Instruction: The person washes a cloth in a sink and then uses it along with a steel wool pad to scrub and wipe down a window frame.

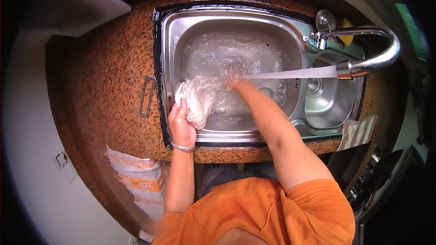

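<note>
A wet white cloth (200,103) bunches over the left side of the large stainless-steel sink basin (238,26). My left hand (181,124) grips its near left edge, thumb on top, at the basin's left rim. My right hand (233,82) reaches into the cloudy water in the middle of the basin. Splashing water blurs its fingers, so their hold cannot be seen. A stream of water (289,74) runs from the chrome gooseneck faucet (391,49) and lands at that hand.
Right of the main basin is a smaller steel basin (332,105) with a drain strainer (314,85). A striped cloth (358,132) hangs over the counter edge there. Another orange-and-white striped cloth (139,178) hangs at the left. Speckled reddish granite countertop (112,84) surrounds the sink.
</note>
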`<state>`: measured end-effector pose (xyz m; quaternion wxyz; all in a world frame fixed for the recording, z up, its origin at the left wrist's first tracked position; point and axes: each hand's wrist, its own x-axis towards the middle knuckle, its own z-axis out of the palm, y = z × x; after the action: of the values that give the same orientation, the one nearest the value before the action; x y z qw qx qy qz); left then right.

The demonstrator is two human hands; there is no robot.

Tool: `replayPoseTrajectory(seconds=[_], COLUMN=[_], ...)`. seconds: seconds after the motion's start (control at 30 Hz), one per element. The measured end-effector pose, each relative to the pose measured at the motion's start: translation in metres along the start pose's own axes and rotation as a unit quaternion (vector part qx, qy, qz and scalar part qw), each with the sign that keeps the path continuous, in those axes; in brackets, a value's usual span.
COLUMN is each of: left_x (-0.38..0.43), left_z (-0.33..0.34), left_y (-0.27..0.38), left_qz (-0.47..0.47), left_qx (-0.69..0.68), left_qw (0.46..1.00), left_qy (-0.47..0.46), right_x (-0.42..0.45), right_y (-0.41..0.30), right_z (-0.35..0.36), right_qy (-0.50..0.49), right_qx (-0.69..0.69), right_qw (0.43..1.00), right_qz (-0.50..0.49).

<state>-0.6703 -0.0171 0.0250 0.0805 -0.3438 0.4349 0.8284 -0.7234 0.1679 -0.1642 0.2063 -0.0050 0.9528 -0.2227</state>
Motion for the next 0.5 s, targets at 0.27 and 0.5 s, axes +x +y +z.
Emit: replayPoseTrajectory(seconds=[0.27,0.5], left_x=[0.003,-0.002], left_z=[0.017,-0.004], left_y=[-0.002,0.006], left_qz=[-0.038,-0.023], left_qx=[-0.005,-0.025], left_qw=[0.997,0.999], left_qy=[-0.066,-0.028], right_x=[0.086,0.089], right_y=[0.109,0.061], right_z=[0.107,0.078], right_qy=[-0.175,-0.228], right_qx=[-0.099,-0.124], right_qw=[0.972,0.962], right_qz=[0.125,0.082])
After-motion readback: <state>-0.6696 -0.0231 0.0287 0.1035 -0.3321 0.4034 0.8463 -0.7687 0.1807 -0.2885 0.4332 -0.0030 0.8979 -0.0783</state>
